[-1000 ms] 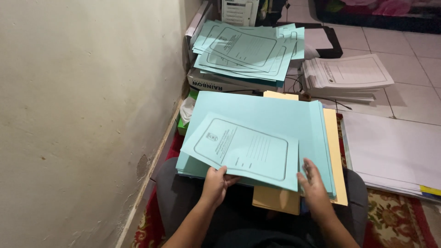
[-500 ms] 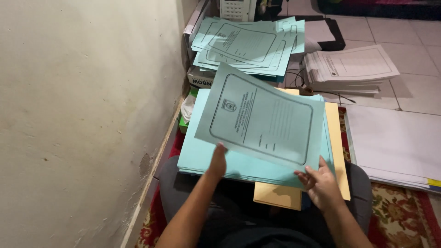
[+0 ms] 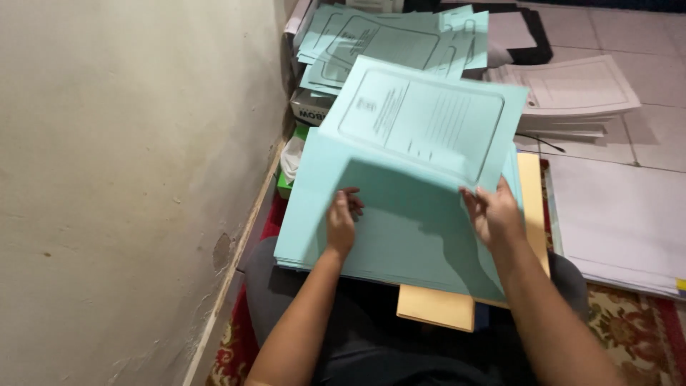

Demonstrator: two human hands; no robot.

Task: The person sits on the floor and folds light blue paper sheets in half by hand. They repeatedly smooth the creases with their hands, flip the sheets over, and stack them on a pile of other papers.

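Right hand [image 3: 493,214] pinching lifted teal cover sheet [image 3: 429,118]; left hand [image 3: 341,223] spread flat, pressing teal stack [image 3: 400,236] beneath. Mid-lift; next needs clean peel-off.

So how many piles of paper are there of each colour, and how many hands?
Light blue piles: 2, one on the lap, one farther back
White piles: 2, one on the tiles, one at the right
Tan folders: 1
Hands: 2, left hand, right hand lifting a blue sheet
Total: 7
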